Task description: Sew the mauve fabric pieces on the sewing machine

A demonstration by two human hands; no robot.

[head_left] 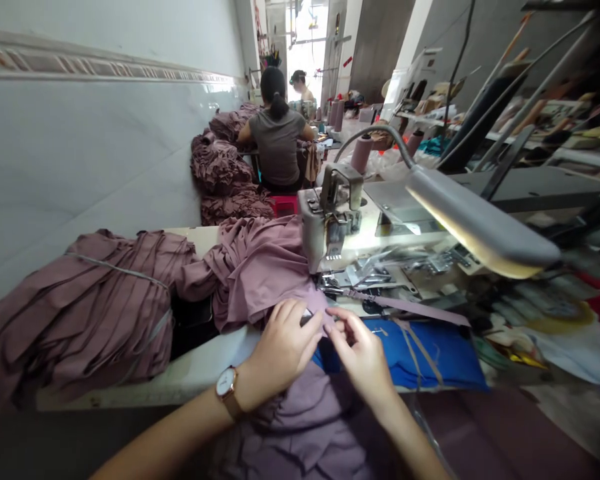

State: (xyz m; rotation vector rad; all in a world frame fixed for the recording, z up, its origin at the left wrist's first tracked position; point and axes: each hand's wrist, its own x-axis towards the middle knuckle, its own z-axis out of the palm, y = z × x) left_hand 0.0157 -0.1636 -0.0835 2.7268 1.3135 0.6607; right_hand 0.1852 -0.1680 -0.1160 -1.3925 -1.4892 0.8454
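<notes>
While left hand (289,335) and right hand (359,348) pinch cloth (275,270) before the machine (365,230), their close spacing presumably keeps it flat.

No readable text, brand, number or sign noted. Wristwatch (225,382): pale dial, markings too small to read. Sewing machine (313,230): casing lit, no lettering that can be made out. Small red patch (348,62), background: too distant to tell if written on. Yellow-and-red wrapper (529,361), right: blurred, any print illegible.
</notes>
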